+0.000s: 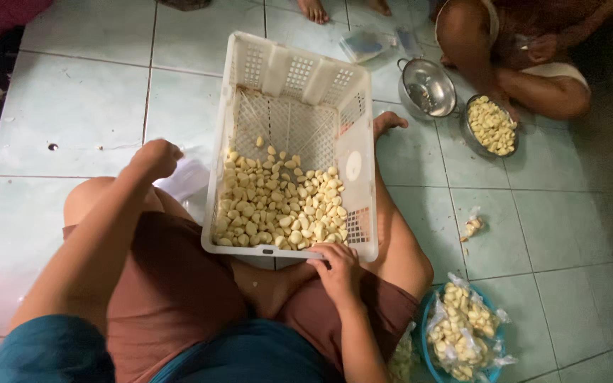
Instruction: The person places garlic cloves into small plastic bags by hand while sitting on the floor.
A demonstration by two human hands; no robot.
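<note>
Fingers of the right hand point(338, 266) curled over the near rim of the white, perforated plastic crate point(292, 78), which held smooth, pale peeled garlic cloves point(278, 206) between the knees. The left hand point(156, 157), fisted around crinkled white plastic point(186, 177), hung beside the crate, arm outstretched.

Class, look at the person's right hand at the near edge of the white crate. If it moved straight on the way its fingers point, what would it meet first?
The right hand would probably meet the crate rim, then the garlic cloves.
</note>
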